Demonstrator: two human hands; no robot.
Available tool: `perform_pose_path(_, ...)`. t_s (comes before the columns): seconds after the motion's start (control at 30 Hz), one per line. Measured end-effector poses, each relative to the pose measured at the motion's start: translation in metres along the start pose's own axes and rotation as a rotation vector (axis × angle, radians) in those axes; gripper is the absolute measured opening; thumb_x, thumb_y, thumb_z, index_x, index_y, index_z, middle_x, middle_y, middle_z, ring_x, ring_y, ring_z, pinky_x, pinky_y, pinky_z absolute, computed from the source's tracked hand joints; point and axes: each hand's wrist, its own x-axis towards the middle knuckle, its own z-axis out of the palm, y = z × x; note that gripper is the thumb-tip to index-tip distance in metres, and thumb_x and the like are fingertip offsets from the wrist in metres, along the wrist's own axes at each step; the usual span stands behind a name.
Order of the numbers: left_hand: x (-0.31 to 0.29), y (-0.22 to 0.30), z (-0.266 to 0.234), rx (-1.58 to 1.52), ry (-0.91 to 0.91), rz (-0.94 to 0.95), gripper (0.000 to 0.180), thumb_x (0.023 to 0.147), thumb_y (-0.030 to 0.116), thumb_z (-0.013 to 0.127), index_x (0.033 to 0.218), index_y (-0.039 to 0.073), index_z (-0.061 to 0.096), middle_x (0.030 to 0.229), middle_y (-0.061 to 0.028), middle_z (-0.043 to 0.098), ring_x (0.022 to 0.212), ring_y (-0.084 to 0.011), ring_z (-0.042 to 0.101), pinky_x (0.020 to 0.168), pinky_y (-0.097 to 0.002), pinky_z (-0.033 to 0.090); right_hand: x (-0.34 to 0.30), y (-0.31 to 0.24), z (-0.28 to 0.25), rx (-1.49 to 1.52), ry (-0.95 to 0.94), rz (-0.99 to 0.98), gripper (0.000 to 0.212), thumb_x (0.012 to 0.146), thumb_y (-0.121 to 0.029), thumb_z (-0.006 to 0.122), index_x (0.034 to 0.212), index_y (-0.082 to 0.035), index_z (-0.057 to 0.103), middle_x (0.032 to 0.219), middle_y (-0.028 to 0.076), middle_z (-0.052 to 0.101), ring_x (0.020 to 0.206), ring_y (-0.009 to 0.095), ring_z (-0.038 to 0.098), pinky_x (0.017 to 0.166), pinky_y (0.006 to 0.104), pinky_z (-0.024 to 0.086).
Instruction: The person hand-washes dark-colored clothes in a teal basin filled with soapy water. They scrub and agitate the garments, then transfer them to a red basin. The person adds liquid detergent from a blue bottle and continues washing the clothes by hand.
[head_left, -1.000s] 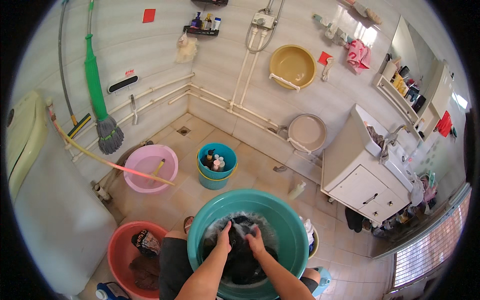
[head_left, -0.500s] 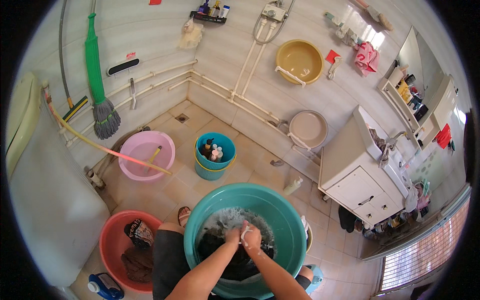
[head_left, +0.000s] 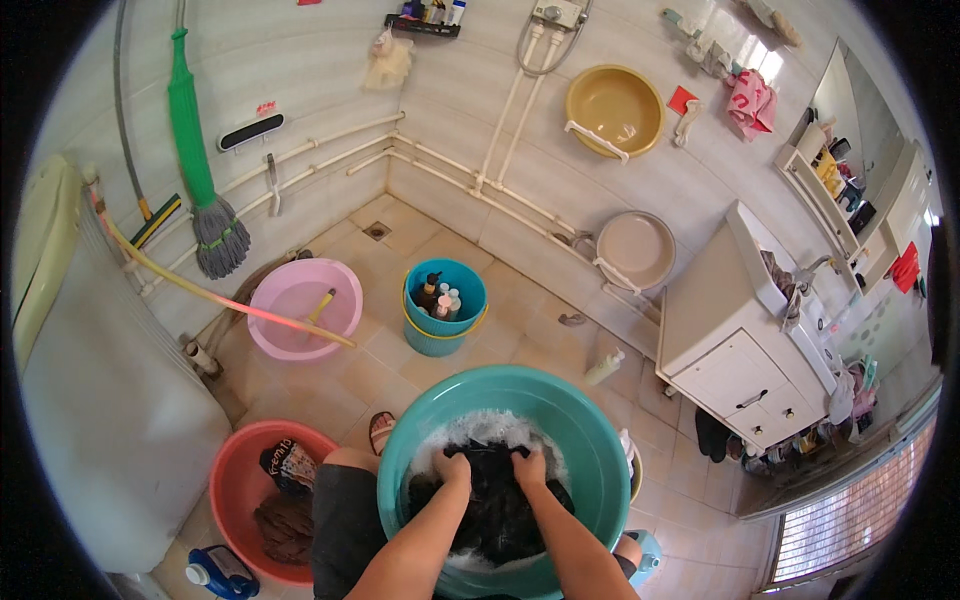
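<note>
On the near left, a red tub (head_left: 235,480) holds bundled clothes beside a white washing machine (head_left: 100,420). Farther back, a pink basin (head_left: 300,305) sits under a yellow hose (head_left: 190,285), with a green mop (head_left: 200,180) leaning on the wall. A small teal bucket (head_left: 440,310) of bottles stands in the middle of the floor. Near the person, a big teal basin (head_left: 580,420) holds suds and a dark garment (head_left: 495,500). The left hand (head_left: 455,470) and right hand (head_left: 528,467) are both clenched on the garment's far edge, close together. A white cabinet (head_left: 730,350) stands at the right.
</note>
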Motion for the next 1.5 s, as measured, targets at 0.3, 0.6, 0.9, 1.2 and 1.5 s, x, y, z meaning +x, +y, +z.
perform_pose_path(0.3, 0.104, -0.042, 0.008, -0.422, -0.980, -0.286, 0.038, 0.081, 0.025, 0.056, 0.109, 0.000, 0.050, 0.107, -0.0160, 0.051, 0.102, -0.0267, 0.047, 0.079, -0.0417, 0.042, -0.144, -0.074, 0.017, 0.070, 0.172, -0.751, 0.026, 0.076, -0.027, 0.061, 0.090, -0.007, 0.056, 0.083, 0.018, 0.059, 0.073, 0.035, 0.057, 0.063, 0.0399, 0.045)
perform_pose_path(0.6, -0.006, -0.017, 0.024, -0.087, -0.308, 0.080, 0.037, 0.079, 0.020, 0.052, 0.108, -0.002, 0.050, 0.107, -0.0147, 0.051, 0.096, -0.0263, 0.048, 0.081, -0.0363, 0.037, -0.045, -0.051, 0.009, 0.010, 0.468, -0.336, 0.033, 0.082, -0.032, 0.049, 0.080, -0.002, 0.063, 0.073, 0.021, 0.060, 0.068, 0.038, 0.057, 0.061, 0.0419, 0.046)
perform_pose_path(0.9, 0.004, -0.005, 0.007, 0.118, -0.054, 0.115, 0.052, 0.079, 0.008, 0.057, 0.125, 0.004, 0.034, 0.128, -0.0165, 0.034, 0.107, -0.0322, 0.043, 0.085, -0.0431, 0.039, -0.012, 0.015, 0.008, -0.219, 0.011, -0.396, 0.053, 0.074, -0.036, 0.062, 0.109, 0.001, 0.048, 0.110, 0.021, 0.051, 0.099, 0.034, 0.051, 0.079, 0.0401, 0.041)
perform_pose_path(1.2, 0.022, -0.018, 0.006, -0.267, -0.540, -0.072, 0.053, 0.075, 0.040, 0.062, 0.111, 0.004, 0.050, 0.101, -0.0135, 0.054, 0.090, -0.0273, 0.053, 0.073, -0.0392, 0.045, -0.086, -0.049, 0.011, 0.314, 0.129, -0.596, 0.034, 0.074, -0.021, 0.060, 0.102, -0.004, 0.054, 0.098, 0.016, 0.057, 0.094, 0.030, 0.055, 0.080, 0.0335, 0.042)
perform_pose_path(1.5, 0.019, -0.037, 0.033, -0.046, -0.450, -0.017, 0.025, 0.087, 0.016, 0.041, 0.105, 0.000, 0.049, 0.092, -0.0144, 0.052, 0.083, -0.0271, 0.050, 0.070, -0.0407, 0.041, -0.067, -0.051, 0.000, -0.008, 0.391, -0.479, 0.032, 0.083, -0.027, 0.047, 0.071, 0.000, 0.059, 0.066, 0.023, 0.055, 0.064, 0.040, 0.055, 0.057, 0.0435, 0.044)
